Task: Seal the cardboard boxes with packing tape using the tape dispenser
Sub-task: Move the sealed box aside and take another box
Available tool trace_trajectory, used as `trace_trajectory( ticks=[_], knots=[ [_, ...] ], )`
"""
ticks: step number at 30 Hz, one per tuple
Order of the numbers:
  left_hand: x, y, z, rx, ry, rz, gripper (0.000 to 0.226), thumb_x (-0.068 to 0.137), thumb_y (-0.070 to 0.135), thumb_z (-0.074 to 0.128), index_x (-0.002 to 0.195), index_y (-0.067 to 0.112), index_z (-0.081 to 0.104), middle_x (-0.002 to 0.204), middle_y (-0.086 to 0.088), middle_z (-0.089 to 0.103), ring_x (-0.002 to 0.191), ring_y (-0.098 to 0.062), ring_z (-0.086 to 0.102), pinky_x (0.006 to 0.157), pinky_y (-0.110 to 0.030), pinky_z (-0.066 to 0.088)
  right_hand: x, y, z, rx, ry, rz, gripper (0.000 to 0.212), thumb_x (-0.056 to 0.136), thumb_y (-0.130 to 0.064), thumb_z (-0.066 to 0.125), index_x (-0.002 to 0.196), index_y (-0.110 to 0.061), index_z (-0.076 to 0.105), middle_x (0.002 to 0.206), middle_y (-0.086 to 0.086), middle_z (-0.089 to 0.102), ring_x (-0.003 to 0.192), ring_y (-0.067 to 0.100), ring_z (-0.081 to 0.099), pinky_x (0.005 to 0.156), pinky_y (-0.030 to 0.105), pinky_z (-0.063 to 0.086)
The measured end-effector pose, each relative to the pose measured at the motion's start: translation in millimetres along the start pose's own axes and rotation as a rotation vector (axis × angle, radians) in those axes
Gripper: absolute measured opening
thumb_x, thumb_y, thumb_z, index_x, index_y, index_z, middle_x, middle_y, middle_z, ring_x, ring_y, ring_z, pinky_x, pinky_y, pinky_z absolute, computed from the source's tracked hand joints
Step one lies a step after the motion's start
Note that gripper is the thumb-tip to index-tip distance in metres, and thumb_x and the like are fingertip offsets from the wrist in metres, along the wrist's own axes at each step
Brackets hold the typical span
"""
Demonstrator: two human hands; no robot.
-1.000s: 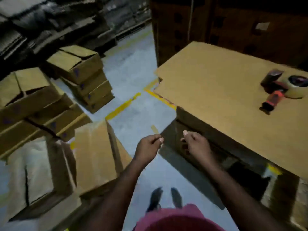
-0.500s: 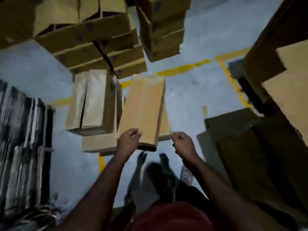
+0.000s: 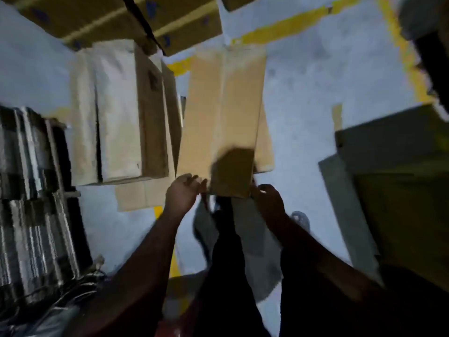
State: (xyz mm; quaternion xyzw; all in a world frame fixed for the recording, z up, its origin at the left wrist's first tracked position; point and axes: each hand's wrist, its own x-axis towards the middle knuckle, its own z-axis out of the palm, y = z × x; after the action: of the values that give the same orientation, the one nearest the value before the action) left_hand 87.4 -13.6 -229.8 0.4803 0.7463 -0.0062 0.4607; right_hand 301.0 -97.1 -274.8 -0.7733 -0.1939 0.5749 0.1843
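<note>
Left hand [image 3: 183, 194] curled round near-left corner of cardboard box [image 3: 223, 105]. Right hand [image 3: 268, 204] at near-right corner, grip too blurred to tell. Cardboard box lies lengthwise on grey floor [image 3: 303, 93], yellow line [image 3: 286, 25] at far end. Pale box [image 3: 116, 113] just left. Stacked boxes [image 3: 121, 18] beyond. Flat cardboard bundles [image 3: 31, 203] far left.

One wide-angle view, worn on the head, faces almost straight down onto the grey floor [image 3: 303, 105] (blurred throughout). It sits close above the left hand [image 3: 183, 194] and right hand [image 3: 268, 203], which meet a cardboard box [image 3: 223, 105] at frame centre.
</note>
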Motion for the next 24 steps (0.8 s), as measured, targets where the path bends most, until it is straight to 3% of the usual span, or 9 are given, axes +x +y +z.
trace_trajectory(
  ticks=[5,8,10,12,14,17,19,21,24],
  knots=[
    [99.6,-7.7,7.8,0.067,0.061,0.106,0.030,0.084,0.055,0.055,0.088,0.026,0.060,0.092,-0.012,0.064,0.094,-0.032,0.063,0.089,-0.047,0.050,77.3,4.0,28.0,0.151,0.078,0.033,0.039,0.101,-0.034,0.053,0.133,-0.011,0.054,0.110,0.003,0.059,0.106,0.022,0.062,0.073,0.015,0.046],
    [151.9,-5.9,3.3,0.165,0.075,0.127,0.067,0.079,0.065,0.052,0.110,0.007,0.061,0.115,-0.024,0.060,0.108,-0.037,0.060,0.092,-0.047,0.048,117.5,-16.3,33.0,0.283,0.212,0.060,0.038,0.099,-0.031,0.060,0.130,-0.008,0.054,0.096,0.000,0.059,0.072,0.001,0.058,0.060,0.007,0.042],
    [180.2,1.9,1.3,0.179,0.050,0.099,0.070,0.083,0.063,0.056,0.111,-0.001,0.056,0.112,-0.026,0.060,0.102,-0.039,0.061,0.085,-0.045,0.048,146.4,-33.6,32.6,0.275,0.246,0.018,0.048,0.095,-0.038,0.065,0.131,-0.008,0.053,0.086,-0.002,0.061,0.070,0.007,0.061,0.070,0.024,0.051],
    [193.9,16.2,-1.1,0.195,0.039,0.107,0.048,0.094,0.051,0.062,0.103,0.005,0.051,0.097,-0.018,0.057,0.090,-0.033,0.059,0.075,-0.041,0.046,167.4,-48.2,30.5,0.177,0.228,-0.028,0.072,0.087,-0.056,0.062,0.140,-0.010,0.048,0.106,0.005,0.067,0.096,0.023,0.067,0.087,0.041,0.054],
    [210.3,20.7,-3.1,0.162,0.042,0.129,0.047,0.096,0.049,0.063,0.105,0.005,0.051,0.091,-0.011,0.053,0.087,-0.032,0.058,0.072,-0.044,0.049,179.4,-57.4,29.5,0.111,0.227,-0.044,0.081,0.087,-0.060,0.058,0.147,-0.008,0.041,0.133,0.013,0.061,0.119,0.030,0.060,0.100,0.046,0.049],
    [235.9,30.5,-11.6,0.121,0.028,0.201,0.052,0.092,0.052,0.062,0.117,0.007,0.061,0.102,-0.009,0.066,0.093,-0.029,0.065,0.074,-0.040,0.053,186.6,-74.9,21.7,0.079,0.285,-0.081,0.082,0.087,-0.062,0.056,0.150,-0.012,0.039,0.145,0.010,0.053,0.130,0.027,0.053,0.108,0.042,0.043],
    [248.5,51.9,-14.4,0.041,0.053,0.207,0.045,0.092,0.044,0.062,0.112,0.004,0.065,0.097,-0.017,0.070,0.077,-0.020,0.067,0.065,-0.032,0.054,203.8,-91.6,14.6,0.065,0.293,-0.105,0.076,0.092,-0.057,0.056,0.150,-0.011,0.039,0.147,0.009,0.051,0.132,0.026,0.051,0.109,0.038,0.042],
    [265.2,76.7,-12.9,0.013,0.060,0.154,0.035,0.095,0.033,0.059,0.098,-0.001,0.065,0.078,-0.021,0.060,0.048,-0.013,0.054,0.041,-0.019,0.038,228.9,-112.7,10.2,0.097,0.279,-0.098,0.072,0.088,-0.057,0.057,0.142,-0.010,0.047,0.137,0.012,0.058,0.125,0.030,0.056,0.099,0.037,0.047],
    [286.5,99.8,-6.1,-0.042,0.070,0.048,0.033,0.095,0.041,0.059,0.096,0.008,0.060,0.080,-0.012,0.055,0.062,-0.019,0.054,0.034,-0.015,0.026,253.9,-127.5,10.3,0.124,0.269,-0.058,0.058,0.078,-0.056,0.052,0.113,-0.010,0.054,0.113,0.012,0.063,0.105,0.035,0.064,0.082,0.038,0.053]
  ],
)
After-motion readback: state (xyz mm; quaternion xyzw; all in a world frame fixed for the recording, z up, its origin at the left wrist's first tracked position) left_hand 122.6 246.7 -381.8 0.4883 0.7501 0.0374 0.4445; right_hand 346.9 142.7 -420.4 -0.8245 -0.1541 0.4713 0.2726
